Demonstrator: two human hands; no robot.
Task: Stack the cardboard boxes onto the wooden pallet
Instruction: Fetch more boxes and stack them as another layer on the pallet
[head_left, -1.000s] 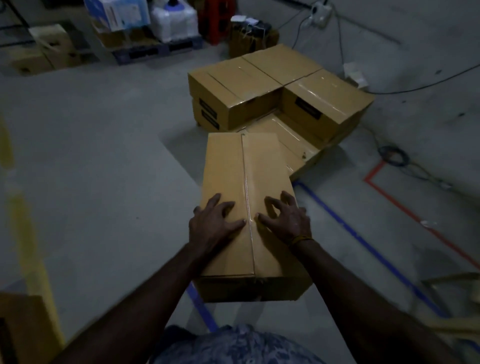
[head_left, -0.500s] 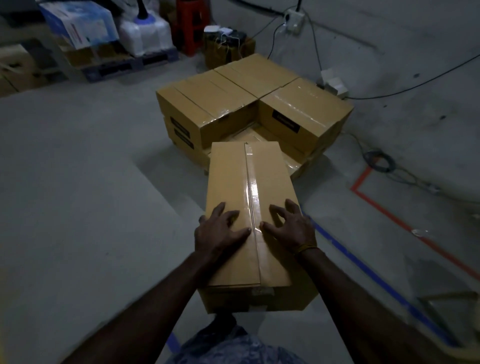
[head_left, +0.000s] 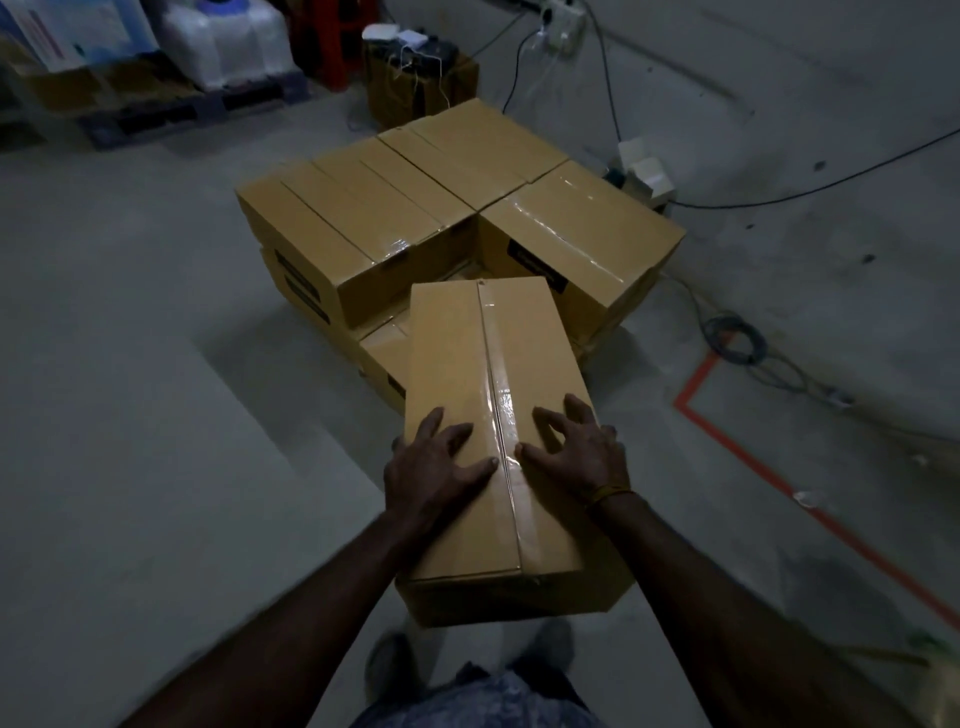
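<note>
Two hands, left (head_left: 434, 467) and right (head_left: 582, 454), press spread fingers flat on a taped brown box (head_left: 493, 415) at frame centre, over the stack (head_left: 457, 218) behind. Grey concrete floor (head_left: 130, 415); red tape (head_left: 769, 467) right, cables (head_left: 737, 338) beyond, dim room.

head-worn view, facing forward and down

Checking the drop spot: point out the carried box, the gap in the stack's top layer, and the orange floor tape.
carried box (head_left: 457, 374), head view, top face
gap (head_left: 387, 338), head view, exposed lower box top
orange floor tape (head_left: 727, 441), head view, diagonal strip
</note>
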